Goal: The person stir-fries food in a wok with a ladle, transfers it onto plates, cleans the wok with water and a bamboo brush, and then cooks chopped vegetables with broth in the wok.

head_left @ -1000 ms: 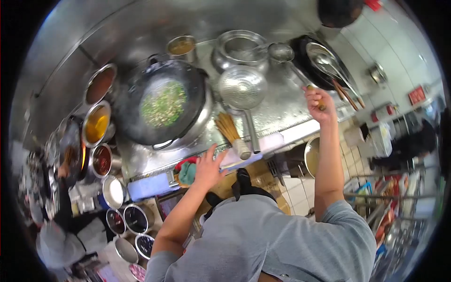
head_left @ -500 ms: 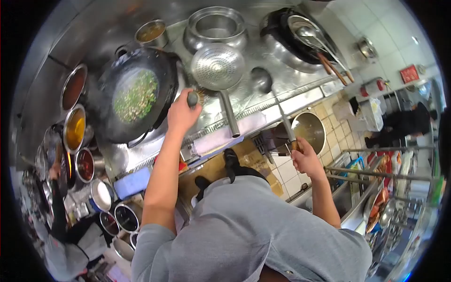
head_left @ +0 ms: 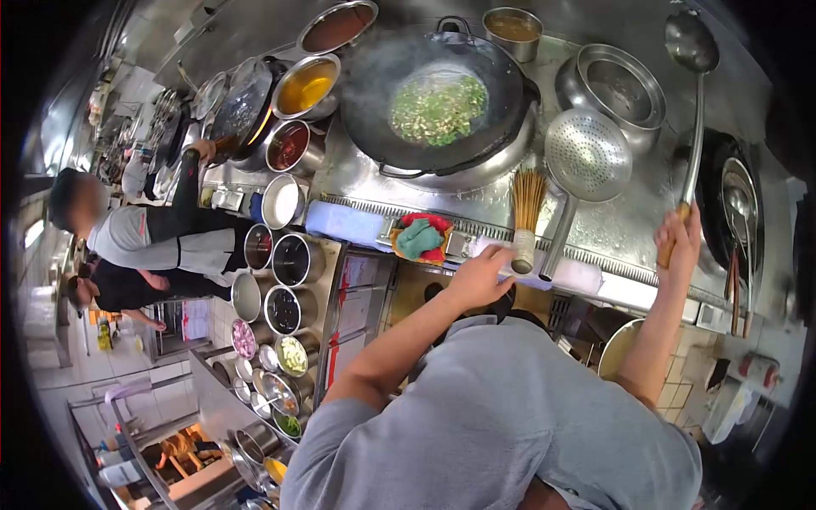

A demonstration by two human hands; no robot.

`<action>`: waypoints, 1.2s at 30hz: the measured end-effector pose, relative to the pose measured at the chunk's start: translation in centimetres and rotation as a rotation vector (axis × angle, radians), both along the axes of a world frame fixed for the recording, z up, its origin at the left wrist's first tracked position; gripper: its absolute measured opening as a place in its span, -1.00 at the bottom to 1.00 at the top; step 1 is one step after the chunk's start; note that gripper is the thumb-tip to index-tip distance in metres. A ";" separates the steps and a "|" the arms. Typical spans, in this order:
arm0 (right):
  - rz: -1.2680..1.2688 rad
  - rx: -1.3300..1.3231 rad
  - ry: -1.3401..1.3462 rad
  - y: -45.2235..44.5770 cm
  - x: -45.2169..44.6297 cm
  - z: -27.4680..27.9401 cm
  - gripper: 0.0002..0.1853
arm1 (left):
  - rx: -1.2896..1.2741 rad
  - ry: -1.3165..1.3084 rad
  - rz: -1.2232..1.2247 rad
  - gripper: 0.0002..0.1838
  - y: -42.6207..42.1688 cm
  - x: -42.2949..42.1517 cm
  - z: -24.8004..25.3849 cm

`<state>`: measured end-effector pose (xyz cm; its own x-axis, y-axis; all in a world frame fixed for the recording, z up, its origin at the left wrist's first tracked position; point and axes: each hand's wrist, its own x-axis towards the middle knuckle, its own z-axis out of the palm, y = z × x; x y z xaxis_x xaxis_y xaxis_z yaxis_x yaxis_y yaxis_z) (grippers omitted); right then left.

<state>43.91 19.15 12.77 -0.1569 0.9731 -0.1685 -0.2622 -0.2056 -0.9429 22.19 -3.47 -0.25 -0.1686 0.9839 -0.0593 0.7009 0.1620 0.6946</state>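
My right hand is closed round the wooden end of a long ladle, its metal bowl up at the far right of the stove. My left hand is beside the bound handle of a bamboo wok brush, fingers extended and seemingly not gripping it. The brush rests with its bristles toward the stove. Left of it, a black wok holds steaming chopped greens and pale bits. A perforated strainer leans by a metal pot, its handle reaching over the stove's front edge.
A folded blue towel and a green cloth lie along the front edge. Several pots of sauces and ingredients, including yellow oil, stand at left. A co-worker works at another wok there. A second wok holds utensils at right.
The view has swung left. My left hand has come off the wok brush's handle, which now rests at the stove's front. My right hand has lifted the ladle up and to the right.
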 end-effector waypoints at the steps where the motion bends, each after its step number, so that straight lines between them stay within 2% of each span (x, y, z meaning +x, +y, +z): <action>1: -0.076 -0.010 0.102 0.5 -1.9 1.2 -0.59 | 0.078 -0.055 0.028 -0.55 -1.1 -0.4 -0.1; 2: 0.080 -0.039 0.189 2.2 -1.8 0.3 -0.62 | -0.041 -0.145 0.127 -0.64 -2.4 -0.4 0.3; 3: 0.213 -0.037 0.262 4.6 -0.6 -0.6 -0.64 | -0.015 -0.082 0.159 -0.69 -4.4 -0.7 -1.7; 4: 0.202 0.027 0.211 5.3 -1.3 0.9 -0.66 | -0.198 -0.168 0.176 -0.70 -6.4 -1.2 -3.7; 5: 0.219 0.141 0.040 6.7 -1.5 2.3 -0.64 | -0.225 -0.358 0.317 -0.72 -8.8 -1.4 -6.3; 6: 0.169 0.128 -0.066 7.6 -1.8 4.1 -0.59 | -0.107 -0.329 0.362 -0.67 -10.1 -1.1 -5.3; 7: 0.248 0.186 0.074 9.6 -2.2 4.6 -0.53 | -0.296 -0.240 0.464 -0.63 -12.5 -1.5 -7.0; 8: 0.229 0.207 0.089 10.2 -3.1 6.7 -0.52 | -0.505 -0.196 0.531 -0.62 -15.7 -2.2 -10.7; 9: 0.306 0.202 0.258 12.4 -3.8 7.4 -0.62 | -0.446 -0.117 0.582 -0.67 -19.5 -2.1 -14.1; 10: 0.331 0.172 0.350 15.0 -4.4 8.4 -0.72 | -0.470 -0.156 0.561 -0.74 -25.5 -3.6 -24.5; 11: 0.370 0.130 0.447 17.6 -5.3 9.2 -0.82 | -0.567 -0.126 0.539 -0.75 -28.4 -3.6 -25.4; 14: 0.403 0.028 0.616 24.6 -7.4 10.0 -0.91 | -0.692 -0.198 0.548 -0.76 -31.8 -3.1 -26.3; 16: 0.014 -0.042 0.493 25.8 -9.3 10.4 -0.90 | -0.667 -0.318 0.617 -0.76 -32.3 -3.8 -26.8; 17: 0.012 -0.039 0.498 25.0 -10.4 10.1 -0.90 | -0.629 -0.398 0.656 -0.77 -32.4 -4.3 -27.1; 19: -0.149 0.093 0.318 21.9 -11.9 8.8 -0.89 | -0.508 -0.602 0.745 -0.78 -32.2 -5.8 -27.8; 21: -0.127 0.183 0.272 19.0 -9.7 7.7 -0.88 | -0.379 -0.797 0.834 -0.78 -31.4 -7.1 -27.7; 22: 0.003 0.168 0.378 18.2 -7.9 7.1 -0.86 | -0.329 -0.824 0.871 -0.79 -31.3 -7.1 -27.4; 24: 0.068 0.164 0.447 15.3 -5.6 7.6 -0.83 | -0.224 -0.877 0.941 -0.81 -27.4 -5.7 -20.4; 25: 0.096 0.163 0.520 13.7 -4.7 8.1 -0.80 | -0.233 -0.880 0.937 -0.81 -26.0 -5.8 -18.6; 27: 0.126 0.154 0.583 11.9 -2.9 7.5 -0.77 | -0.339 -0.655 0.737 -0.84 -25.3 -6.7 -16.7; 29: 0.224 0.125 0.628 10.7 -1.7 5.6 -0.71 | -0.387 -0.607 0.649 -0.84 -26.2 -8.7 -19.0; 30: 0.134 0.121 0.398 9.0 -1.8 5.4 -0.83 | -0.398 -0.613 0.681 -0.84 -27.4 -8.9 -19.2; 32: 0.059 0.175 -0.075 6.4 -1.3 3.1 -0.63 | -0.372 -0.870 0.925 -0.82 -27.7 -9.2 -19.8; 33: 0.059 0.230 -0.322 6.2 -0.7 2.1 -0.56 | -0.362 -0.883 0.932 -0.82 -27.6 -9.4 -20.0; 35: 0.068 0.172 -0.397 8.3 0.0 0.0 -0.51 | -0.457 -0.811 0.998 -0.79 -28.5 -9.6 -20.0; 36: 0.078 0.105 -0.466 9.3 0.0 -1.4 -0.47 | -0.508 -0.767 0.913 -0.80 -29.0 -10.4 -21.0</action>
